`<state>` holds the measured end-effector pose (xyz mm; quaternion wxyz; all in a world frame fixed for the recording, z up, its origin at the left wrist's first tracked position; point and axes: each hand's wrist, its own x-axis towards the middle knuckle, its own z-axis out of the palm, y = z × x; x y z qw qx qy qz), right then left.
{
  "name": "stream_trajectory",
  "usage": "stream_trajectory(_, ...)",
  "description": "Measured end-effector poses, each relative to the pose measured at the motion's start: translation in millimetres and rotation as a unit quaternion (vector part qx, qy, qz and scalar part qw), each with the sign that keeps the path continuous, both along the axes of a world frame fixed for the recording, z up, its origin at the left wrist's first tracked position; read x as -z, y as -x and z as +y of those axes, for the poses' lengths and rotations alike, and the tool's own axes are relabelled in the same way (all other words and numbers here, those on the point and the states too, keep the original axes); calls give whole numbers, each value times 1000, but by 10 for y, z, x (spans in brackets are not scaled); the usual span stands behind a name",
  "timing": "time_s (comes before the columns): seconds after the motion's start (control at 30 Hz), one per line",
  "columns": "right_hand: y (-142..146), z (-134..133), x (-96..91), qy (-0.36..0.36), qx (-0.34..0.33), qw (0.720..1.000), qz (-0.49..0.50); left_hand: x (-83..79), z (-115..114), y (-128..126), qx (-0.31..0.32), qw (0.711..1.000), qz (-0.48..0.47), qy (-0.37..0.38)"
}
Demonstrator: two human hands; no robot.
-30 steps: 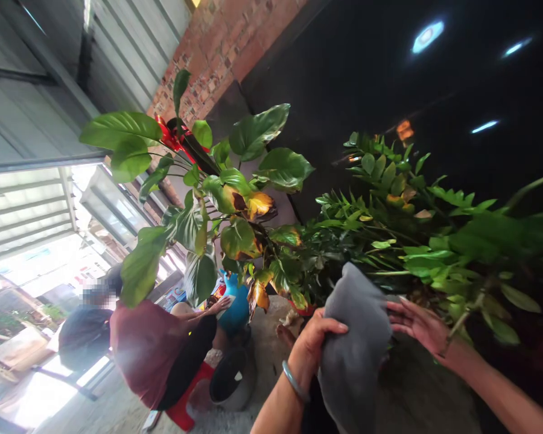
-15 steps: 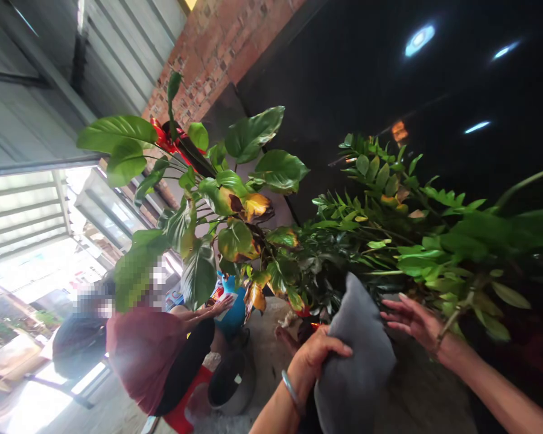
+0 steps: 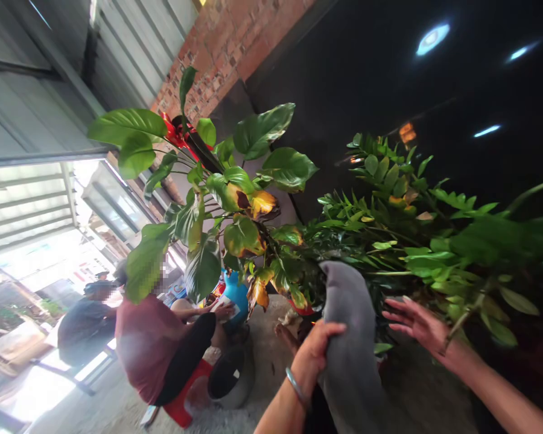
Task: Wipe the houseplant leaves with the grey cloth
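My left hand [image 3: 319, 346], with a pale bangle [image 3: 296, 386] at the wrist, grips a grey cloth [image 3: 353, 343] along its left edge. The cloth hangs down, and its top end folds over to the left. To its right, my right hand [image 3: 419, 322] is held apart from it, fingers stretched out and holding nothing. A thin plant stem crosses in front of my right wrist. Just beyond both hands grow leafy green plants [image 3: 384, 226]. Left of those, a broad-leaved plant [image 3: 248, 235] has several yellow and brown leaves.
A person in a maroon top [image 3: 147, 349] sits on a red stool [image 3: 187, 392], one hand at a blue vase-shaped object [image 3: 235, 298]. A dark bucket [image 3: 230, 377] stands on the floor nearby. Another person [image 3: 88, 325] sits farther back. A glossy black surface [image 3: 366, 72] rises behind the plants.
The grey cloth has swung and narrowed, its upper end now flopping leftward. My right hand stays open beside it. The whole view has shifted slightly.
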<state>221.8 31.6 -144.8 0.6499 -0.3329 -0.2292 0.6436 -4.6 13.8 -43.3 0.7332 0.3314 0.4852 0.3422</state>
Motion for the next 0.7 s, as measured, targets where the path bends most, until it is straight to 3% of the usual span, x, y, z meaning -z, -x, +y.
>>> stream_trajectory(0.07, 27, -53, -44, 4, 23, 1000, -13, 84, -168, 4, 69, 996, 56, -23)
stream_trajectory(0.17, 32, -98, -133, -13, 23, 999, -46, -26, -272, 49, 129, 988, 69, -49)
stream_trajectory(0.23, 25, -101, -196, -12, 18, 998, -65, -198, -201, 67, 98, 991, 9, -86)
stream_trajectory(0.33, 15, -78, -261, 22, 3, 996, -88, -400, 1, 21, -29, 991, -66, -112)
stream_trajectory(0.4, 13, -60, -273, 35, -3, 995, -93, -401, 89, -54, -91, 990, -55, -93)
stream_trajectory(0.47, 14, -51, -267, 40, -2, 995, -95, -292, 78, -132, -100, 992, -22, -73)
stream_trajectory(0.6, 12, -65, -261, 55, 2, 992, -112, -42, -167, -156, 28, 993, 97, -54)
stream_trajectory(0.7, 7, -89, -280, 63, -9, 991, -117, -110, -290, -25, 110, 981, 148, -62)
